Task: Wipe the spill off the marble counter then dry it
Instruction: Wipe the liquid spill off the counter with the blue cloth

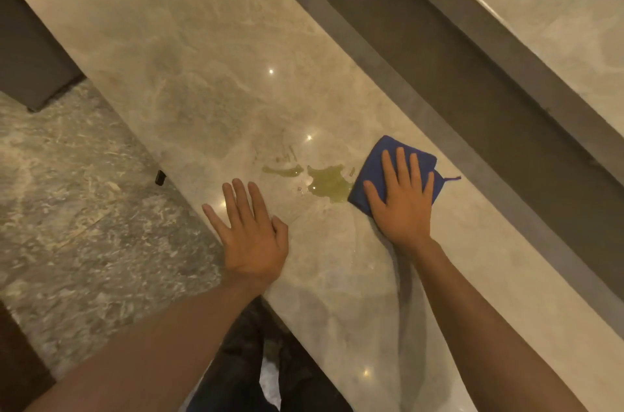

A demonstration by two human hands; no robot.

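On the marble counter [209, 67], right hand [403, 205] presses blue cloth [374, 158] beside spill [329, 183].

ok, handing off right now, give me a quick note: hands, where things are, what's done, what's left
Left hand: flat on the marble counter near its front edge, empty.
Right hand: pressed flat on the folded blue cloth, fingers spread.
Cloth's left edge touches the yellowish spill; a thinner streak lies further left, apart from the main puddle.
Done: cloth placed at the spill's right edge. Faint smears sit beyond the puddle.
Left: wipe puddle and streak leftward, then dry the counter. No separate dry cloth in view.
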